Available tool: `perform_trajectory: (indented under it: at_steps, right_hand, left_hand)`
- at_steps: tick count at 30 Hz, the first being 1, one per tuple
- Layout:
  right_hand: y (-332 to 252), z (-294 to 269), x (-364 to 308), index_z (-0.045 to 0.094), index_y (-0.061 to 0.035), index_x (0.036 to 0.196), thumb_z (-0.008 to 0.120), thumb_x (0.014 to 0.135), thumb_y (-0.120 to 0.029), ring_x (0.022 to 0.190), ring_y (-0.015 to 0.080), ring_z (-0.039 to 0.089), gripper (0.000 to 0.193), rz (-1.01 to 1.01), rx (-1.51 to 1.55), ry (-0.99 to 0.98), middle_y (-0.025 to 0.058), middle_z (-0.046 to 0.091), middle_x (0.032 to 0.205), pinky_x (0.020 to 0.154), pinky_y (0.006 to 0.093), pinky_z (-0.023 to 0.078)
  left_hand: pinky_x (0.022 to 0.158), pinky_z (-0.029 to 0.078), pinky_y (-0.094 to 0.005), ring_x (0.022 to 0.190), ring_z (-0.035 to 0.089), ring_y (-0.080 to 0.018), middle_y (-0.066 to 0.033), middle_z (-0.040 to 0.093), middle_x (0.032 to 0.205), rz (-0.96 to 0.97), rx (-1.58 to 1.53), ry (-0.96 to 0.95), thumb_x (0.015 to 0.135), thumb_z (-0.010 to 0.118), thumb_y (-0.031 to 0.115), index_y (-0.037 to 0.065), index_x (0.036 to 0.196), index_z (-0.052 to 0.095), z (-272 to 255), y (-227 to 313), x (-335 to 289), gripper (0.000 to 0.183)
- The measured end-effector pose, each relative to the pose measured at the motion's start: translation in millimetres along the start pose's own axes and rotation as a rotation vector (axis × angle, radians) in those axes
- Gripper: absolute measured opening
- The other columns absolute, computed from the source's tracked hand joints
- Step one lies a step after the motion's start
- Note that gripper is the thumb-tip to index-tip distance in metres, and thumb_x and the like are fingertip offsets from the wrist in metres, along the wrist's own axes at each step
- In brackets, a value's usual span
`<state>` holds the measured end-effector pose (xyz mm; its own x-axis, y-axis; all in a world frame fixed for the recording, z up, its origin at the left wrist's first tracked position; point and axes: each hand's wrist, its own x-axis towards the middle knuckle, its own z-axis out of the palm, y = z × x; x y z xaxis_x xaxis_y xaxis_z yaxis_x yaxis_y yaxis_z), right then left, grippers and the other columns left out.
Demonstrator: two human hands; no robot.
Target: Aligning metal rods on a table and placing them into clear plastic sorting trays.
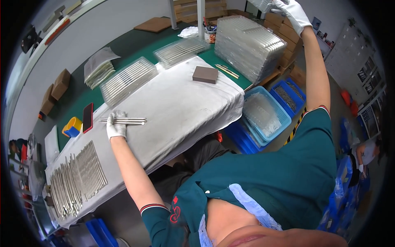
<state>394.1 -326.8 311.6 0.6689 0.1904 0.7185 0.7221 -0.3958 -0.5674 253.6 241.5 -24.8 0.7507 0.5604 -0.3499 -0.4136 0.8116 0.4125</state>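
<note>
In my white-gloved left hand [117,126], closed above the cloth, are several slim metal rods [135,121] lying side by side. My right hand [293,16], also gloved, reaches far out to the upper right, its fingers gripping the edge of a clear plastic tray [261,5] that the frame cuts off. Below that tray stands a tall stack of clear plastic trays [242,49]. Two more trays, a nearer one [128,81] and a farther one [181,52], hold rows of rods on the table. Many loose rods [78,179] lie in rows on the cloth at the left.
A white cloth [177,107] covers the table's near part. On it rests a brown block [205,75]. A red-edged phone [88,118], a yellow-and-blue tape roll [73,126] and a pile of sheets [99,70] lie leftward. Blue bins [269,111] stand at the right.
</note>
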Motion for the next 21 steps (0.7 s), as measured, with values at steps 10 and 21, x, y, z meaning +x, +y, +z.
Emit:
perform_trajectory:
  at_steps: [10, 21]
  right_hand:
    - [19, 101, -17, 0.052, -0.0004, 0.114, 0.051, 0.091, -0.022, 0.076, 0.0105, 0.056, 0.031, 0.256, 0.619, -0.12, 0.0039, 0.061, 0.102, 0.067, 0.0239, 0.047]
    - [29, 307, -81, 0.057, -0.0081, 0.112, 0.056, 0.087, -0.03, 0.062, 0.0047, 0.044, 0.033, 0.781, 0.7, -0.887, 0.0023, 0.06, 0.095, 0.062, 0.023, 0.043]
  left_hand:
    - [0.093, 0.038, -0.0542, 0.101, 0.051, -0.0317, -0.0159, 0.053, 0.104, -0.024, -0.067, -0.021, 0.085, 0.05, 0.014, 0.004, 0.09, 0.05, 2, -2, -11, 0.012]
    - [0.086, 0.045, -0.0402, 0.096, 0.053, -0.0273, -0.0119, 0.057, 0.1, 0.112, 0.325, -0.123, 0.085, 0.054, 0.021, 0.005, 0.107, 0.052, 4, -20, -11, 0.028]
